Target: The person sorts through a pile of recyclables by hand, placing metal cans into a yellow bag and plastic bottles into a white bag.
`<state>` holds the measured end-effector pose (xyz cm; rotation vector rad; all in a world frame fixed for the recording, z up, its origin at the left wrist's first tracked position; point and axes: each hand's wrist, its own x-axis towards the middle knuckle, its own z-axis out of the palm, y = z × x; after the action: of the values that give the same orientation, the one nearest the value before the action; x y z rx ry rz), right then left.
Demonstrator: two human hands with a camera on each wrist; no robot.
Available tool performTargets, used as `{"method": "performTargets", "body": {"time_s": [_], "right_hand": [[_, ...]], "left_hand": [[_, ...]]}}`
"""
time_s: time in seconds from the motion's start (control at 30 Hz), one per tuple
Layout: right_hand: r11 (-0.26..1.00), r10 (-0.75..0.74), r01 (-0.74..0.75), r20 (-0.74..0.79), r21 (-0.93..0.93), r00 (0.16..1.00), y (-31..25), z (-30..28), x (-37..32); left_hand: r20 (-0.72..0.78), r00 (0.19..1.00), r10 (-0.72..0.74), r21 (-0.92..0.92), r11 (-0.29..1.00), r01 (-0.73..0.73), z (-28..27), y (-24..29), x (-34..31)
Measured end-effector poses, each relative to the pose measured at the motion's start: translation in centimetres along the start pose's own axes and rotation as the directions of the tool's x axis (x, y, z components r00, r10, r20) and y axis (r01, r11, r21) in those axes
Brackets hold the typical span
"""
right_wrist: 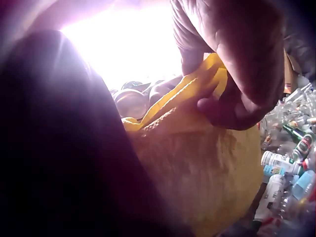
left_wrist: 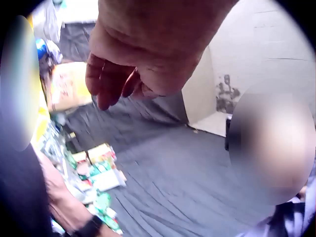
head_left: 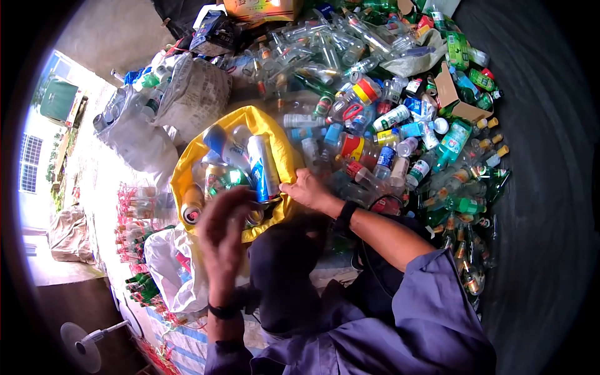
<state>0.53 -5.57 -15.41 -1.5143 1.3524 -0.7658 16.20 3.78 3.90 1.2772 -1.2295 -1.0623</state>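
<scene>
A yellow bag [head_left: 284, 137] stands in front of the person, holding several cans and bottles. Among them are a blue-and-silver can [head_left: 262, 169] and a can lying on its side [head_left: 190, 206]. The right hand [head_left: 312, 190] grips the bag's right rim; in the right wrist view the thumb lies outside the yellow fabric [right_wrist: 197, 168] and the fingers reach over the edge. Blurred in the head view, the left hand [head_left: 222, 234] is raised over the bag's near left edge. Its fingers [left_wrist: 106, 89] hang loosely bent in the left wrist view, with nothing held.
A large heap of plastic and glass bottles [head_left: 369, 147] spreads behind and right of the bag. White sacks [head_left: 194, 94] of cans stand at the back left, and a white plastic bag [head_left: 169, 275] sits at the near left. Dark sheeting [head_left: 537, 187] borders the heap.
</scene>
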Motion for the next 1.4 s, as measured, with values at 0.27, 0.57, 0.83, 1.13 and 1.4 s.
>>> {"method": "performTargets", "body": {"time_s": [0.27,0.57,0.83,1.13,1.4], "right_hand": [[0.98,-0.075,0.024,0.256,0.198,0.964,-1.0,-3.2,0.0],[0.973,0.032,-0.158,0.581,0.167,0.813,3.5,-7.3,0.6],[0.925,0.29,-0.2,0.259,-0.324,0.921,11.8,-15.7,4.8],[0.734,0.213,0.011,0.245,-0.679,0.946,18.9,-13.9,2.3],[0.551,0.416,0.025,0.301,-0.834,0.858,19.4,-13.4,4.3]], "left_hand": [[0.778,0.458,0.429,-0.029,0.754,-0.657,13.5,3.1,-0.5],[0.787,0.355,0.505,-0.093,0.665,-0.741,17.3,1.2,-1.3],[0.773,0.461,0.435,-0.01,0.736,-0.677,17.1,-2.6,-0.9],[0.771,0.44,0.46,0.018,0.675,-0.738,15.2,-2.2,0.1],[0.816,0.434,0.381,0.069,0.682,-0.728,14.4,-2.2,1.1]]}}
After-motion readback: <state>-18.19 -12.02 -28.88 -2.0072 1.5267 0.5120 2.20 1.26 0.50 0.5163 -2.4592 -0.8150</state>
